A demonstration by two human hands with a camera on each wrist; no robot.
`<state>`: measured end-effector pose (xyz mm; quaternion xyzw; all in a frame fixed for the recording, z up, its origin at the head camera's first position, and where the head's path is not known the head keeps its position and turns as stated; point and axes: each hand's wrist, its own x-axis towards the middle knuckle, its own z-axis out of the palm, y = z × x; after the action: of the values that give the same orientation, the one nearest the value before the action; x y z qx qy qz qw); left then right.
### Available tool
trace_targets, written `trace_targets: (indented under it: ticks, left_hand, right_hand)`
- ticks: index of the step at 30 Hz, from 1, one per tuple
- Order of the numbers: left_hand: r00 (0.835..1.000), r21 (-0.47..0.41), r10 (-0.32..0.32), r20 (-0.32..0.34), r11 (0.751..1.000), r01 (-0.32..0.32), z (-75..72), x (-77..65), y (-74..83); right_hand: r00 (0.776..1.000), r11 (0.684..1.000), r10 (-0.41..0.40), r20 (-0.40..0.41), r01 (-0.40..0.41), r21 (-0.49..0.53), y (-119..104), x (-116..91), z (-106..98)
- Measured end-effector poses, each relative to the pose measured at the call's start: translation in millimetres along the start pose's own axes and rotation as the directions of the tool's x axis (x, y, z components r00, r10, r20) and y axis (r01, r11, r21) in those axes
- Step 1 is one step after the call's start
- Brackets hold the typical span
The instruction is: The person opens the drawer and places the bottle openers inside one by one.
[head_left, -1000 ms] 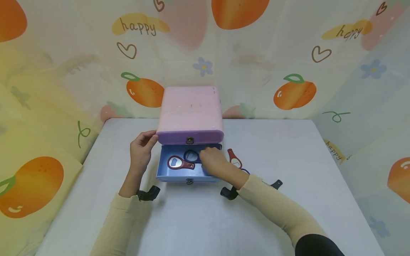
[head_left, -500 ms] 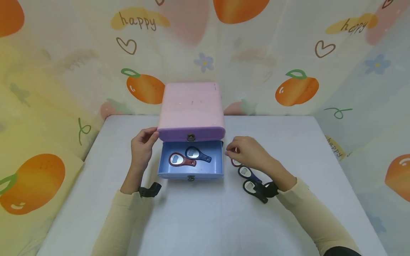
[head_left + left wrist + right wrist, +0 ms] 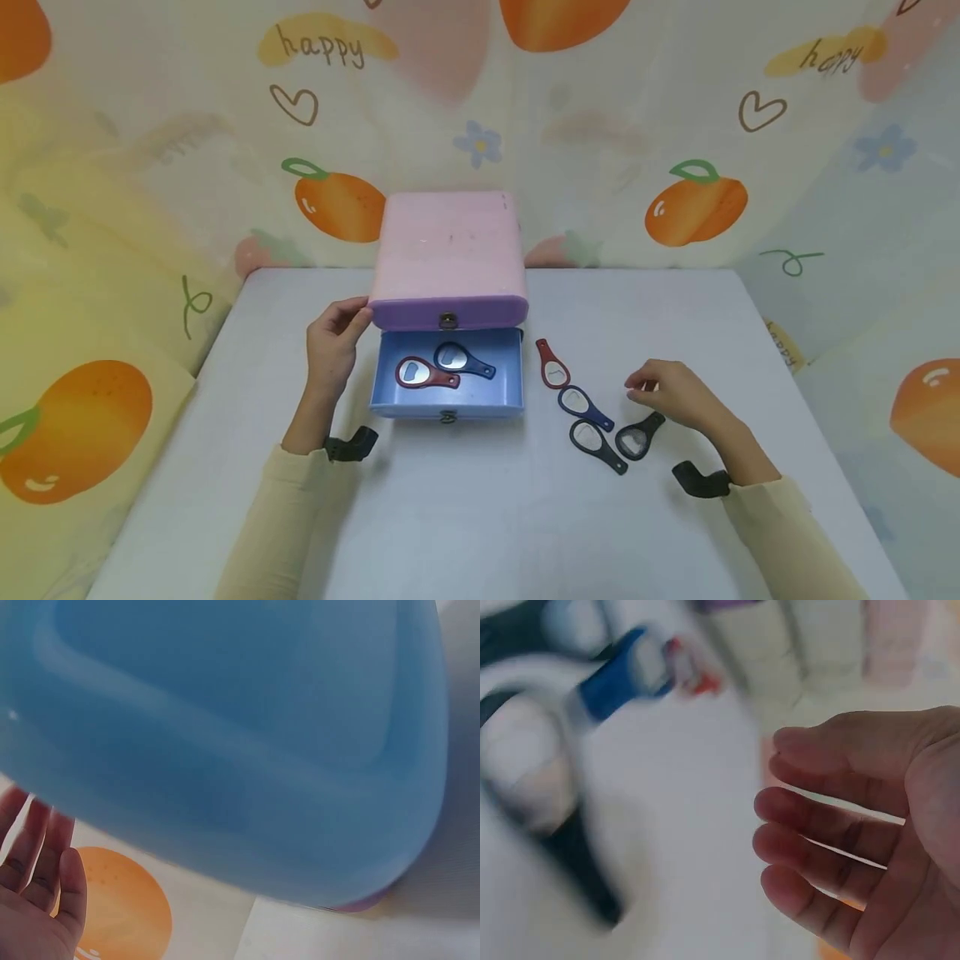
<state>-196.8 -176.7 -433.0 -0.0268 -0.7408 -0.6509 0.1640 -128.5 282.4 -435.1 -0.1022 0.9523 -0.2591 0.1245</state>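
My left hand [image 3: 331, 342] touches the left front corner of a pink-and-purple storage box [image 3: 450, 250] with thumb and fingers; in the left wrist view its fingers [image 3: 45, 855] stretch up to the blue underside. Below the purple front, a blue drawer [image 3: 480, 400] is pulled out. Inside it lie a red bottle opener [image 3: 415, 373] and a dark blue bottle opener [image 3: 457, 359]. To the right my right hand [image 3: 678, 396] hovers with relaxed, slightly bent fingers and holds nothing. Close beneath it is a black paddle-shaped opener [image 3: 636, 437] on the table.
Between drawer and right hand lie a red opener [image 3: 552, 367], a blue opener [image 3: 581, 405] and another black opener [image 3: 596, 444], strung out diagonally. The white table [image 3: 450, 517] meets a fruit-printed cloth backdrop [image 3: 600, 167] behind the box.
My right hand has come out of the drawer and moved right, over the table past the loose openers. My left hand has stayed at the box corner.
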Motion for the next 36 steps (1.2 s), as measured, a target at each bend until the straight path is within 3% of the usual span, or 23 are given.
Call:
trace_targets:
  ticks: [6,13,22,26,36]
  left_hand:
    - [1.000,0.005,0.006,0.002,1.000,-0.006,-0.7,-0.5,-0.3]
    - [1.000,0.013,0.005,0.004,1.000,-0.005,-0.4,-1.2,-0.8]
    - [1.000,0.011,-0.001,0.001,1.000,0.001,-0.1,-2.5,-2.5]
    - [1.000,-0.003,-0.001,-0.007,1.000,0.000,-0.3,-3.1,-2.8]
    - [1.000,-0.009,0.005,-0.024,1.000,-0.005,0.9,-3.7,-3.7]
  right_hand:
    - [0.999,0.998,0.030,-0.013,-0.031,-0.059,35,-22,29]
    - [0.997,0.987,0.013,-0.078,-0.025,-0.160,45,-36,49]
    - [1.000,0.955,0.016,-0.018,-0.020,-0.297,45,-49,48]
    - [1.000,0.958,0.000,-0.004,-0.001,-0.288,43,-55,44]
    - [0.992,0.965,-0.078,-0.101,0.050,-0.257,24,-49,14]
